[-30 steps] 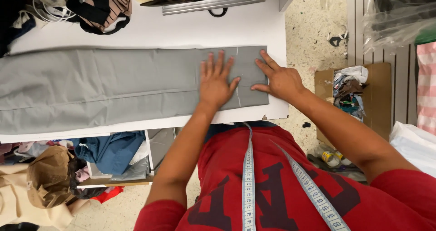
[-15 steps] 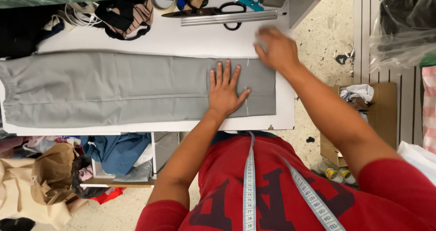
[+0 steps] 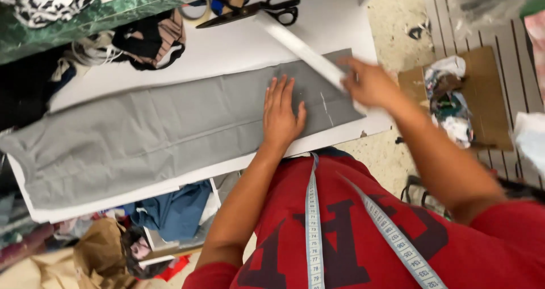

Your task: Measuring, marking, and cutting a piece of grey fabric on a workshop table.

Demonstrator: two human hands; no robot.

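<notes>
Nearest, bottom of frame: red shirt (image 3: 363, 243) w/ a tape measure (image 3: 311, 221) draped round the neck. Just above, center, the left hand (image 3: 282, 116) lies flat, fingers spread, palm down on the grey cloth (image 3: 159, 135), not gripping anything. The cloth stretches from center right to the left edge across the white bench (image 3: 238, 45). Right of center, the right hand (image 3: 370, 84) is blurred, its grip closed round a long white ruler (image 3: 301, 47) that slants up-left over the cloth's right end. Further off, top center: black scissors (image 3: 255, 9) on the bench.
</notes>
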